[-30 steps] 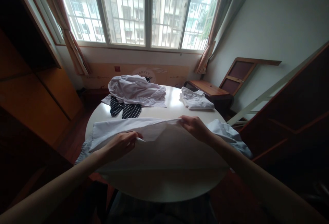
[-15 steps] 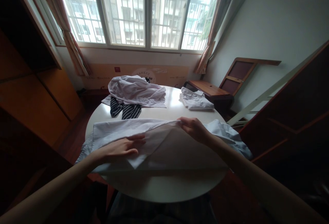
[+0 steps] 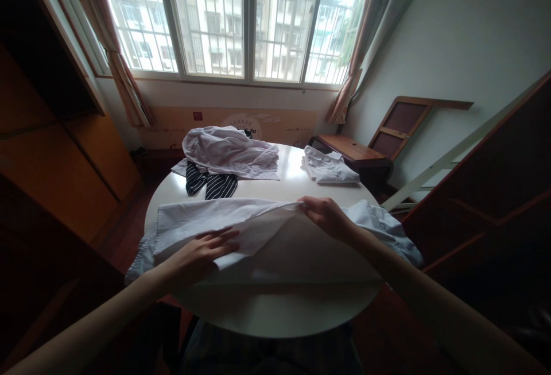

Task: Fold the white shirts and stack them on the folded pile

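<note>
Clothes lie on a round white table (image 3: 279, 317) in the head view. The white shirt (image 3: 293, 248) is the near one. It is spread flat over the near half of the table, from 9 o'clock through the middle to 3 o'clock. One end hangs over the table edge at 8 o'clock and the other end hangs over at 3 o'clock.

The left hand (image 3: 200, 251) rests on the shirt at about 7 o'clock. It lies palm down, with the fingers (image 3: 224, 237) stretched out and a little apart, pressing the cloth flat. It grips nothing. The right hand (image 3: 329, 217) is on the shirt at about 2 o'clock from the left hand, near the middle of the table. Its fingers are closed together and pinch a fold of the shirt, and the fold is lifted a little off the table.

Far across the table, at 11 o'clock, sits a messy pile of white clothes (image 3: 230, 151). A dark striped cloth (image 3: 213, 184) pokes out from under the pile on its near side. At 1 o'clock lies a small folded white cloth (image 3: 330, 169), well apart from the pile. Past the table at 12 o'clock is a big window (image 3: 241, 19) with bars, and a low wooden bench (image 3: 350, 152) stands at 1 o'clock, just behind the folded cloth
</note>
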The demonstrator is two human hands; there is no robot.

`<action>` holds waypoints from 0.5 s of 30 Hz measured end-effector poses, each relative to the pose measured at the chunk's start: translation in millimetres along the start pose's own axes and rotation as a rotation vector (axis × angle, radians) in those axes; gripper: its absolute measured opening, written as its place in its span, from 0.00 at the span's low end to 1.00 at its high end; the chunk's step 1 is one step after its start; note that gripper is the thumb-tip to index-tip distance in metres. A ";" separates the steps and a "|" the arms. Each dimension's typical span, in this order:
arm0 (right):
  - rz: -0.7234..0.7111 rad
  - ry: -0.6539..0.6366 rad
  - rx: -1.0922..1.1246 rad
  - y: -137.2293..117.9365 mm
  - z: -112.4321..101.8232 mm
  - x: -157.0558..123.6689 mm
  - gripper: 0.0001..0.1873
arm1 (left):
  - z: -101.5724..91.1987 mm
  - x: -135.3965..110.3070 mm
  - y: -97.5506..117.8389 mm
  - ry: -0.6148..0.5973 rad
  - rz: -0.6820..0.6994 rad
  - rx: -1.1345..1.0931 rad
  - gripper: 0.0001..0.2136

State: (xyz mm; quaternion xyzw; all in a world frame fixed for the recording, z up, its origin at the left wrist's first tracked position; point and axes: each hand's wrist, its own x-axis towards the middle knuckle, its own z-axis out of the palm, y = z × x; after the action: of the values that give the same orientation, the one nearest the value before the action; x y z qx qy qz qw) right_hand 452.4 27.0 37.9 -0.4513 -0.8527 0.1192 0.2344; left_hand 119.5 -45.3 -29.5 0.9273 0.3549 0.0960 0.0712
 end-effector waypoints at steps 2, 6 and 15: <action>0.005 -0.003 -0.006 0.0 -0.8 0.1 0.13 | -5.1 -2.9 0.9 -0.029 0.052 -0.017 0.26; 0.003 -0.008 -0.030 -1.4 -2.4 1.1 0.13 | -20.8 0.0 5.2 -0.110 0.032 -0.182 0.21; 0.007 0.007 -0.057 -6.0 -5.8 5.6 0.13 | 8.3 96.0 20.7 0.041 -0.144 -0.243 0.26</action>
State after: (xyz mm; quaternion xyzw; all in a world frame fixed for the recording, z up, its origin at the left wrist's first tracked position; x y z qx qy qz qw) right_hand 448.3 28.2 47.0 -0.4612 -0.8534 0.0940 0.2239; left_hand 204.7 3.3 -21.2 0.8817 0.4077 0.1516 0.1826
